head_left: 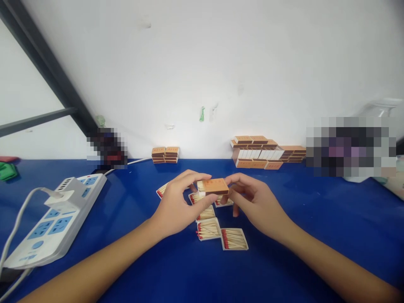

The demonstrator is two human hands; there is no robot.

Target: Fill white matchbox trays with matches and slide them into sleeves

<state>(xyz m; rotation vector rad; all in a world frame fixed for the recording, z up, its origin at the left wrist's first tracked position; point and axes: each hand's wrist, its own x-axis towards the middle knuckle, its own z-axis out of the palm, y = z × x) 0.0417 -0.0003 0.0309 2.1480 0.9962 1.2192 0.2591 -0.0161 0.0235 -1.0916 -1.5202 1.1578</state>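
An orange-brown matchbox is held level above the table between my two hands. At its left end the white inner tray juts out, with pale matchsticks showing. My left hand grips the box along its far and near sides, and my right hand pinches its right end. Below lie several open trays of red-tipped matches, among them a near-right tray and the tray beside it. My fingers and the box partly cover the farther trays.
Matchboxes stand in a small stack and a larger stack by the white wall. A white power strip with a plugged-in charger and cables lies on the blue table at left. Blurred-out items sit at both back sides.
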